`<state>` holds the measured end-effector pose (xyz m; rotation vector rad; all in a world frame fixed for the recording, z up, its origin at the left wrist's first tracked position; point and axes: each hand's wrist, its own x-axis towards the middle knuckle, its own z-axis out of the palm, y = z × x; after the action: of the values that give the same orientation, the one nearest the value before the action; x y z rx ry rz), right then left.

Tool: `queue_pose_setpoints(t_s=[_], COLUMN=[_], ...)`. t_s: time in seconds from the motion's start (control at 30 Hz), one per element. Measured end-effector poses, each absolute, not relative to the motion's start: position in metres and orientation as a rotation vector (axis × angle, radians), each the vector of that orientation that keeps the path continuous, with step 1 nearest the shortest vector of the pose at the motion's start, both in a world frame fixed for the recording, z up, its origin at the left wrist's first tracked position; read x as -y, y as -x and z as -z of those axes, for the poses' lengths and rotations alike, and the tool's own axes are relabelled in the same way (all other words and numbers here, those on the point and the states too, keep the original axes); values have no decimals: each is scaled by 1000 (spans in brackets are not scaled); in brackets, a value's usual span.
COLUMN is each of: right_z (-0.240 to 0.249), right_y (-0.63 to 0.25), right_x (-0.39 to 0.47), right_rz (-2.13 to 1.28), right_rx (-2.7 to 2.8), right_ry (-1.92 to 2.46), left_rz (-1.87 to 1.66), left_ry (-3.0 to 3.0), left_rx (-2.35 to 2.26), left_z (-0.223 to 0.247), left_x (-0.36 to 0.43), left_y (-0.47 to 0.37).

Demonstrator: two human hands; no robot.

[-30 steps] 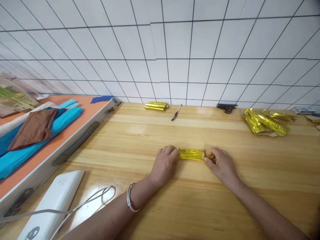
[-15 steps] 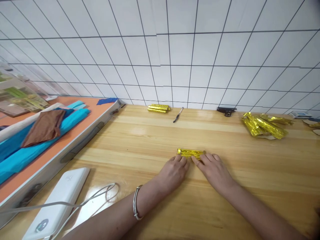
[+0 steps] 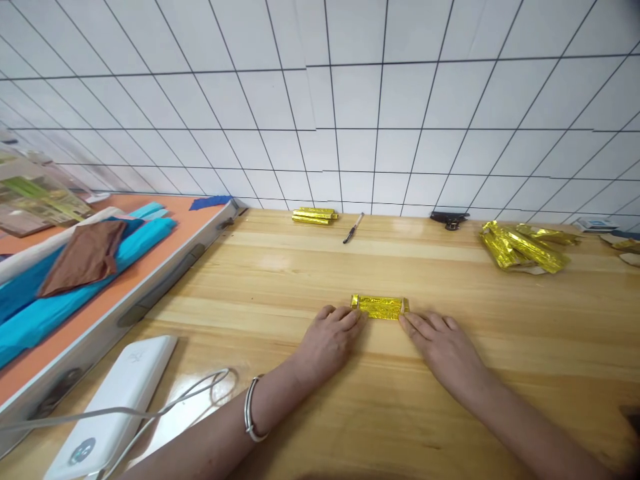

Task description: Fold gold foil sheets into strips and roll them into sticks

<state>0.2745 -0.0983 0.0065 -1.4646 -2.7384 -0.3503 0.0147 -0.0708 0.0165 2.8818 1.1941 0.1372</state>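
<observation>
A small strip of crinkled gold foil paper [image 3: 380, 307] lies flat on the wooden table, both its short ends folded up or inward. My left hand [image 3: 334, 337] is at its lower left corner, with the fingers bent and closed together on the edge; the thumb is mostly hidden. At the opposite end, my right hand [image 3: 443, 343] pinches the lower right corner between thumb and fingers. Between the two hands, the middle of the foil is uncovered. A silver bangle [image 3: 253, 410] circles my left wrist.
Rolled gold foil pieces [image 3: 315, 215] and a pen [image 3: 353, 228] lie near the tiled wall. Farther right are a black clip [image 3: 450, 219] and crumpled gold foil [image 3: 525, 247]. A white power bank [image 3: 115, 400] with a cable sits front left, beside an orange surface [image 3: 145, 277] with coloured fabric-like rolls.
My hands have moved apart, the left to the left and the right to the right. More of the foil now shows, opened flatter, with its right end folded.
</observation>
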Motion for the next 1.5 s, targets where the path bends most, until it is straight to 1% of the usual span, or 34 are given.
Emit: queue_pose_setpoints(t_s=[0.13, 0.27, 0.43, 0.6, 0.77, 0.93, 1.0, 1.13, 1.33, 1.5], right_z=[-8, -12, -18, -21, -26, -44, -47, -35, -4, -2], right_y=[-270, -246, -212, -200, -195, -204, -219, -261, -290, -283], right_x=[105, 126, 154, 159, 154, 132, 113, 61, 12, 9], right_rz=[242, 87, 96, -62, -250, -485, -473, -176, -58, 105], right_rx=[2660, 2675, 2733, 2773, 2745, 2679, 2622, 2433, 2580, 2696], right_ry=[1455, 1393, 1376, 1260, 1178, 1021, 1011, 1174, 1259, 1209], left_rz=[-268, -388, -492, -593, -550, -371, -288, -185, -65, -157], left_ry=[-2833, -2743, -2668, -2565, -2579, -2645, -2654, -2647, -2716, -2792], left_rx=[-1207, -1303, -1443, -1449, -1222, -837, -668, -391, -333, -430], left_z=[-16, -18, -17, -15, -9, -11, -16, -27, -41, -44], left_x=[70, 60, 63, 79, 73, 31, 6, -39, -59, -44], left_y=[-14, -19, -29, -30, -19, -4, -4, -16, -35, -28])
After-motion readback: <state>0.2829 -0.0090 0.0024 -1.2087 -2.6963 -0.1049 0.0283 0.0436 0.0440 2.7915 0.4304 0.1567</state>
